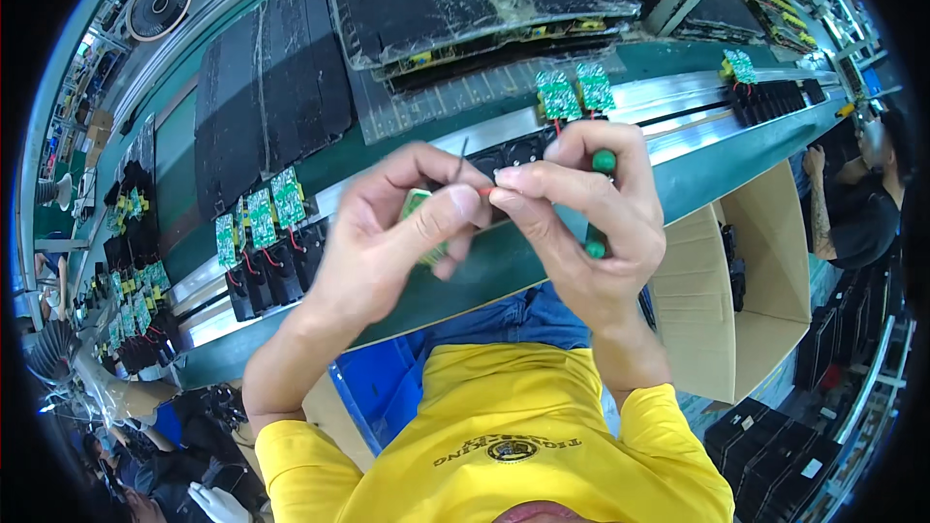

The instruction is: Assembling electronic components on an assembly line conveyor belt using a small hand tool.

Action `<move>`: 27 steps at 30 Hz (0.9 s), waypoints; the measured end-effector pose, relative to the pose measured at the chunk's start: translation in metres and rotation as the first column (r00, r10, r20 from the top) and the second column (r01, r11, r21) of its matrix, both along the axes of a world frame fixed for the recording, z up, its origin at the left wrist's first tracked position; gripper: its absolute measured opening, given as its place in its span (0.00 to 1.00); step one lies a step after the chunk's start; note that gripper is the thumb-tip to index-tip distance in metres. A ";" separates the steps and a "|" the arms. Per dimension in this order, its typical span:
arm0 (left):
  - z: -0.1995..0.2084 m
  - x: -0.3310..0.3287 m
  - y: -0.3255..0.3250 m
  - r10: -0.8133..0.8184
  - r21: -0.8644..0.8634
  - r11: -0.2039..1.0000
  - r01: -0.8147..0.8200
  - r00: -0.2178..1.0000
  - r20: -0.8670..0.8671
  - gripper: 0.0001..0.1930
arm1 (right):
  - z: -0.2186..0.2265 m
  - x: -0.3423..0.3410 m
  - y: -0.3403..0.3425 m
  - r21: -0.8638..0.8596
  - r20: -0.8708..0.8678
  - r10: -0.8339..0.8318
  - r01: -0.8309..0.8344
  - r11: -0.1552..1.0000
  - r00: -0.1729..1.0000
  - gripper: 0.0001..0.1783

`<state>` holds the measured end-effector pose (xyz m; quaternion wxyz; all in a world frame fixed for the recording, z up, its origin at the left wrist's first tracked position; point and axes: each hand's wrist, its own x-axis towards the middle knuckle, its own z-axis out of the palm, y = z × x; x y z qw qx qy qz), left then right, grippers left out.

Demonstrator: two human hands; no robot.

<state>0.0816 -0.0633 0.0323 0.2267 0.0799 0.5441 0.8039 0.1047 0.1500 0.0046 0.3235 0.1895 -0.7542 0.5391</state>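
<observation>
My left hand is closed on a green circuit board, mostly hidden by the fingers and palm. A thin dark wire sticks up past its fingertips. Facing it, my right hand pinches a short red wire between thumb and fingertip, with the two hands almost touching. Two green rounded ends of a tool show between the right hand's fingers; the rest of it is hidden. Behind the hands, black plastic housings sit on the metal rail.
More circuit boards wired to black housings stand along the rail at left, others at centre and far right. Black sheets lie across the green bench. An open cardboard box is at my right; a person works beyond it.
</observation>
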 end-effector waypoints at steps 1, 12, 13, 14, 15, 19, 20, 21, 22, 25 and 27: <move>0.005 -0.004 -0.007 0.003 -0.011 1.000 -0.003 1.000 0.019 0.08 | 0.001 0.000 0.002 0.030 0.073 0.007 -0.009 1.000 0.997 0.19; -0.019 -0.047 -0.039 -0.266 -0.794 0.551 -0.257 0.848 -0.459 0.07 | -0.049 0.012 -0.007 0.579 0.126 -0.222 0.110 0.808 0.967 0.15; -0.022 -0.048 -0.039 -0.275 -0.808 0.530 -0.258 0.849 -0.452 0.08 | -0.051 0.012 -0.008 0.604 0.111 -0.240 0.126 0.787 0.964 0.15; -0.024 -0.049 -0.038 -0.279 -0.812 0.529 -0.249 0.852 -0.443 0.08 | -0.052 0.012 -0.009 0.603 0.121 -0.242 0.123 0.788 0.963 0.15; -0.025 -0.049 -0.038 -0.278 -0.812 0.524 -0.255 0.851 -0.446 0.08 | -0.052 0.011 -0.009 0.599 0.119 -0.242 0.125 0.791 0.963 0.14; -0.029 -0.050 -0.036 -0.277 -0.815 0.512 -0.272 0.846 -0.456 0.08 | -0.055 0.011 -0.010 0.585 0.113 -0.245 0.135 0.800 0.963 0.14; -0.030 -0.050 -0.035 -0.273 -0.815 0.511 -0.274 0.847 -0.457 0.07 | -0.056 0.011 -0.009 0.584 0.116 -0.243 0.132 0.801 0.963 0.14; -0.030 -0.050 -0.035 -0.269 -0.814 0.511 -0.277 0.848 -0.457 0.07 | -0.057 0.011 -0.009 0.582 0.118 -0.242 0.130 0.803 0.963 0.14; -0.030 -0.050 -0.035 -0.264 -0.813 0.510 -0.280 0.848 -0.459 0.07 | -0.058 0.011 -0.009 0.581 0.120 -0.240 0.128 0.804 0.963 0.13; -0.031 -0.049 -0.034 -0.263 -0.813 0.505 -0.288 0.846 -0.464 0.06 | -0.057 0.011 -0.009 0.574 0.125 -0.235 0.123 0.810 0.964 0.13; -0.032 -0.048 -0.033 -0.269 -0.813 0.499 -0.299 0.838 -0.474 0.06 | -0.056 0.011 -0.009 0.567 0.129 -0.230 0.119 0.815 0.965 0.13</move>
